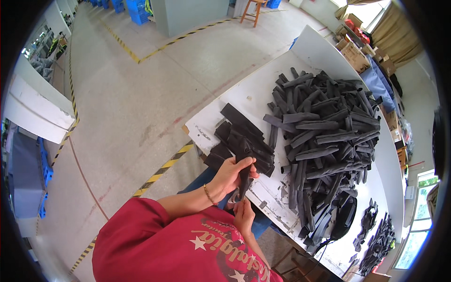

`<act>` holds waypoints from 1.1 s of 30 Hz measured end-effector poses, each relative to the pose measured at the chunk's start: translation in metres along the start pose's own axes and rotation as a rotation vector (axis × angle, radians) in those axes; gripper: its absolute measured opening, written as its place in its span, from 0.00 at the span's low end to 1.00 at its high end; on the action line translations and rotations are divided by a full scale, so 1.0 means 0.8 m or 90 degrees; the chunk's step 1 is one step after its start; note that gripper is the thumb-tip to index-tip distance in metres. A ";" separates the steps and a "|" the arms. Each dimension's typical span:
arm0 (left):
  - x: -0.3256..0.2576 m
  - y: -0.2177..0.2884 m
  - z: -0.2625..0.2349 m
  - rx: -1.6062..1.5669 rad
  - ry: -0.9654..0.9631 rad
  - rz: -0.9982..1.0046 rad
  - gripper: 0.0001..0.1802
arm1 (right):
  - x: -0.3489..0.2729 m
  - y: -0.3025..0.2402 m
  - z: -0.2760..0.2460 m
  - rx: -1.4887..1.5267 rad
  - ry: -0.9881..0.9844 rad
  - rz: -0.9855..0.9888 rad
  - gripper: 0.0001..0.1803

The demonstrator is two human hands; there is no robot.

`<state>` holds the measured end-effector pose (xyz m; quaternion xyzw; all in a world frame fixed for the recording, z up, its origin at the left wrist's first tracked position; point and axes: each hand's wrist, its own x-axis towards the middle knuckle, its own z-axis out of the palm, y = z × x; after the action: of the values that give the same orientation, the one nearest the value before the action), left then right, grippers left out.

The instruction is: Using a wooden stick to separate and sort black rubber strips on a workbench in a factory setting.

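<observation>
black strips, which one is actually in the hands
The black strip hanging off the table's near edge, gripped by the left hand above and the right hand below.

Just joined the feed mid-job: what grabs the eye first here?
A big heap of dark grey foam tube pieces covers the white table. At its near edge, the left hand grips one dark strip beside a smaller stack of flat black pieces, the right hand just below.

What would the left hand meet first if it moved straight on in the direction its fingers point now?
Probably the small stack of flat black pieces at the table edge. The left hand already grips one black strip, its fingers aimed toward that stack. Depth is unclear.
</observation>
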<state>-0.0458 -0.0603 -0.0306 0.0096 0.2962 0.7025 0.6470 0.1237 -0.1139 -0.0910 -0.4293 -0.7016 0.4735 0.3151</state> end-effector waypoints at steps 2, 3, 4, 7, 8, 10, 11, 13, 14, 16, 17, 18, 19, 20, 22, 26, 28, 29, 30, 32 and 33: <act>0.007 0.009 0.005 0.003 0.008 0.002 0.11 | -0.010 0.003 -0.004 -0.001 -0.032 0.028 0.11; 0.009 0.013 0.007 0.008 0.015 0.005 0.11 | -0.014 0.000 -0.006 -0.002 -0.033 0.030 0.11; 0.010 0.012 0.011 0.012 0.032 0.010 0.12 | -0.019 -0.004 -0.012 0.008 -0.046 0.067 0.11; 0.016 0.003 0.010 0.024 0.029 0.014 0.12 | -0.031 -0.016 -0.033 0.009 -0.065 0.119 0.11; 0.016 -0.001 0.012 0.023 0.030 0.012 0.12 | -0.036 -0.018 -0.039 0.017 -0.072 0.139 0.11; 0.017 -0.008 0.021 0.072 -0.015 0.046 0.13 | -0.042 -0.018 -0.051 0.025 -0.076 0.197 0.10; 0.020 -0.009 0.027 0.072 -0.016 0.044 0.13 | -0.040 -0.018 -0.056 0.025 -0.074 0.198 0.10; 0.021 -0.003 0.045 0.089 -0.038 0.084 0.13 | -0.028 -0.038 -0.059 0.071 -0.079 0.224 0.10; 0.021 -0.003 0.050 0.113 -0.004 0.106 0.12 | -0.025 -0.040 -0.053 0.065 -0.070 0.220 0.09; 0.029 0.001 0.045 0.143 0.002 0.136 0.12 | -0.026 -0.035 -0.046 0.029 -0.067 0.191 0.09; 0.033 0.004 0.043 0.171 0.010 0.163 0.12 | -0.025 -0.033 -0.043 -0.008 -0.063 0.165 0.09; 0.033 0.003 0.045 0.198 0.022 0.193 0.12 | -0.027 -0.042 -0.046 -0.017 -0.066 0.162 0.09; 0.034 0.008 0.045 0.201 0.024 0.193 0.12 | -0.028 -0.045 -0.048 -0.015 -0.067 0.163 0.09; 0.040 0.017 0.046 0.202 0.051 0.216 0.14 | -0.030 -0.047 -0.050 -0.022 -0.077 0.161 0.10; 0.055 0.033 0.047 0.194 0.059 0.252 0.16 | -0.034 -0.052 -0.057 -0.032 -0.087 0.161 0.10; 0.056 0.033 0.067 -0.029 0.047 0.249 0.18 | -0.022 -0.058 -0.058 0.116 -0.057 0.224 0.11; 0.040 0.012 0.041 -0.005 -0.076 0.015 0.21 | -0.011 -0.059 -0.054 0.124 -0.047 0.226 0.11; 0.033 -0.003 0.033 0.081 -0.082 0.039 0.20 | -0.006 -0.059 -0.052 0.110 -0.028 0.212 0.11; 0.027 -0.008 0.031 0.144 -0.113 0.057 0.19 | -0.004 -0.058 -0.051 0.094 -0.010 0.200 0.11; 0.023 -0.011 0.029 0.207 -0.141 0.075 0.19 | -0.006 -0.053 -0.047 0.094 -0.017 0.205 0.11; 0.028 -0.009 0.034 0.194 -0.099 0.107 0.18 | -0.004 -0.052 -0.046 0.091 -0.024 0.206 0.11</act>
<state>-0.0326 -0.0288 -0.0197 0.1862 0.3462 0.6982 0.5983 0.1438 -0.1098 -0.0393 -0.5043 -0.5938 0.5745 0.2512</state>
